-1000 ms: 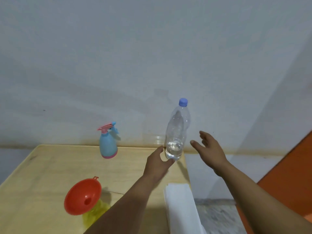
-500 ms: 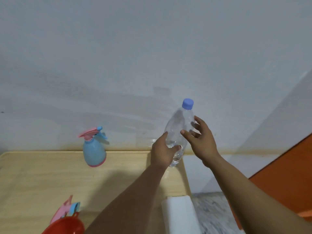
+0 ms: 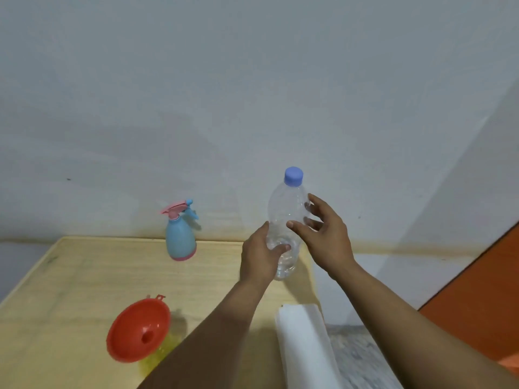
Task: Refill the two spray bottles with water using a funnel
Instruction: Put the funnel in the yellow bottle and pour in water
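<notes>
Gripping the lower part of the clear water bottle (image 3: 285, 217) with my left hand (image 3: 259, 258), I hold it upright just right of the frame's centre, a little water showing near its base. Its blue cap (image 3: 293, 176) is on. My right hand (image 3: 323, 234) is open beside the bottle's upper half, fingers spread and curled toward it; whether they touch the plastic I cannot tell. At centre left, the blue spray bottle (image 3: 180, 239) with a pink trigger stands on the table (image 3: 84, 279) near the wall. In the lower left, the red funnel (image 3: 137, 329) sits tilted in the yellow spray bottle (image 3: 160, 352). A white folded cloth (image 3: 304, 343) lies at the table's right edge.
</notes>
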